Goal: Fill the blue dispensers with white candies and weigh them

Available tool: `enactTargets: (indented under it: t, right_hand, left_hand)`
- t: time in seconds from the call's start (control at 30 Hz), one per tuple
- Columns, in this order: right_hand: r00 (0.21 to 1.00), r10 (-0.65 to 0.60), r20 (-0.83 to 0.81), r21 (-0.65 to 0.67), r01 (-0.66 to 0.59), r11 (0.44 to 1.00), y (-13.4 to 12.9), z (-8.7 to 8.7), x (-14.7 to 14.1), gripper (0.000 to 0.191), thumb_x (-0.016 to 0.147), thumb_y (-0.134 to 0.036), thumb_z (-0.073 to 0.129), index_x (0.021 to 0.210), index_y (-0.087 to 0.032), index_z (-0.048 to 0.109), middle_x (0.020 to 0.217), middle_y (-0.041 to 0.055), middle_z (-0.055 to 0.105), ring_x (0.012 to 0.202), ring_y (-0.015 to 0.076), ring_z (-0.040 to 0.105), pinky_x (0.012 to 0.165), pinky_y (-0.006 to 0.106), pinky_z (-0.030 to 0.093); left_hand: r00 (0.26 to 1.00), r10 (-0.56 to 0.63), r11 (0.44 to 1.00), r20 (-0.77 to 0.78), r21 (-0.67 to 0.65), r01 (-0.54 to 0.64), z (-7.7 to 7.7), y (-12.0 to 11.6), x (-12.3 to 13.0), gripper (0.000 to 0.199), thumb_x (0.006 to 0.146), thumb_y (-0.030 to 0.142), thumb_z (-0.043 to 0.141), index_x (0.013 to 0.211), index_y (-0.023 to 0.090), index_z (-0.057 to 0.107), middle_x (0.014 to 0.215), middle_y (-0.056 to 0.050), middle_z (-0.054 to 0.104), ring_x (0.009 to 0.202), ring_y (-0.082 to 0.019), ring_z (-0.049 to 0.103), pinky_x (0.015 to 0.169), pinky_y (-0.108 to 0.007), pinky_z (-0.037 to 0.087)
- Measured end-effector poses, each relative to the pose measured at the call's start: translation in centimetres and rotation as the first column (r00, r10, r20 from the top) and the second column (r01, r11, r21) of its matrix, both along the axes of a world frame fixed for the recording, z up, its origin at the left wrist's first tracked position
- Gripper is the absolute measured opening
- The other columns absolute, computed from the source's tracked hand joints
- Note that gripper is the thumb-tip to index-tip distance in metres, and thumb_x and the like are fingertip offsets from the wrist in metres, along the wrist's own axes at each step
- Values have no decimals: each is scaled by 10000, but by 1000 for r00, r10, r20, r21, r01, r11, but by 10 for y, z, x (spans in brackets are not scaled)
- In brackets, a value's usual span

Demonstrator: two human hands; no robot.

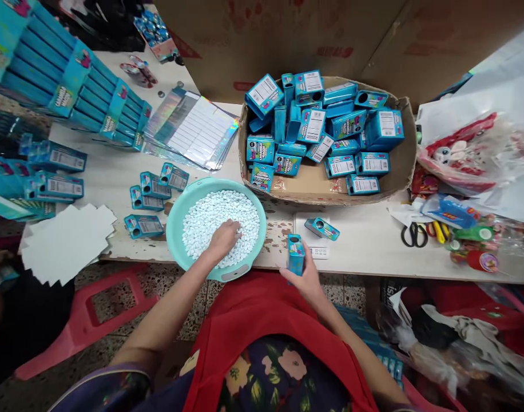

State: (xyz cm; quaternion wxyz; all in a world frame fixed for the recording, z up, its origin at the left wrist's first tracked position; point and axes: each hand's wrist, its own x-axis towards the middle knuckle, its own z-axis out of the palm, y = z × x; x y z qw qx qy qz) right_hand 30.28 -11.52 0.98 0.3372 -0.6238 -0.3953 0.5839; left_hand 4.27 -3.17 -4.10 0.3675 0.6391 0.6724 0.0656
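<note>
My left hand (224,239) reaches into a mint-green basin (175,246) full of small white candies (219,213). Its fingers are bunched together among the candies, and their tips are partly hidden. Upright in my right hand (310,280) is a small blue candy box (295,252), held over the table's front edge with its top facing me. Just beyond it, another blue candy box (324,228) lies on a white scale (316,252), whose front panel shows beside the held box.
A cardboard tray (313,191) of jumbled blue boxes stands behind the scale. Several blue boxes (146,226) sit left of the basin, near shiny printed sheets (197,131) and white cards (67,243). Black scissors (414,234) lie at right. A red stool (90,309) stands below left, beside another person.
</note>
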Motion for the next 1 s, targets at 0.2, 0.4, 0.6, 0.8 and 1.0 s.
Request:
enactTargets:
  t: [0.2, 0.4, 0.6, 0.8, 1.0]
  right_hand:
    - [984, -122, 126, -30, 127, 991, -23, -2, 29, 984, 629, -425, 773, 1447, -184, 283, 1378, 146, 490, 1216, 308, 515, 1019, 475, 417]
    - [979, -163, 124, -78, 174, 982, -32, 0, 36, 984, 625, -430, 768, 1447, -198, 279, 1368, 135, 506, 1192, 301, 533, 1007, 471, 427]
    - [973, -206, 100, -69, 214, 975, -41, 0, 43, 968, 619, -420, 770, 1433, -196, 297, 1365, 126, 511, 1197, 290, 534, 1026, 460, 416]
    - [940, -337, 53, -71, 340, 938, -52, -9, 61, 963, 623, -408, 782, 1431, -214, 296, 1344, 122, 528, 1155, 274, 563, 991, 443, 452]
    - [900, -427, 87, -56, 433, 900, -61, -10, 82, 917, 638, -418, 772, 1412, -203, 330, 1362, 124, 506, 1197, 282, 526, 1023, 448, 414]
  left_hand:
    - [817, 376, 925, 438, -234, -300, 8, -6, -26, 155, 697, 315, 645, 754, 178, 600, 684, -20, 587, 612, -146, 550, 518, -235, 401]
    - [231, 764, 635, 602, -641, -431, 14, 2, -24, 311, 652, 439, 660, 736, 158, 560, 596, 14, 504, 422, -65, 406, 352, -179, 194]
    - [657, 530, 835, 537, -466, -293, 34, 23, 16, 303, 623, 389, 702, 758, 136, 604, 618, 15, 524, 453, -55, 393, 408, -189, 246]
    - [863, -155, 949, 481, -171, 266, 81, 62, 108, 149, 762, 324, 560, 788, 181, 591, 685, 13, 573, 620, -125, 513, 588, -237, 392]
    - [769, -634, 773, 79, 52, 632, 74, 79, 203, 156, 765, 139, 505, 825, 182, 643, 869, -57, 589, 813, -197, 572, 718, -290, 425]
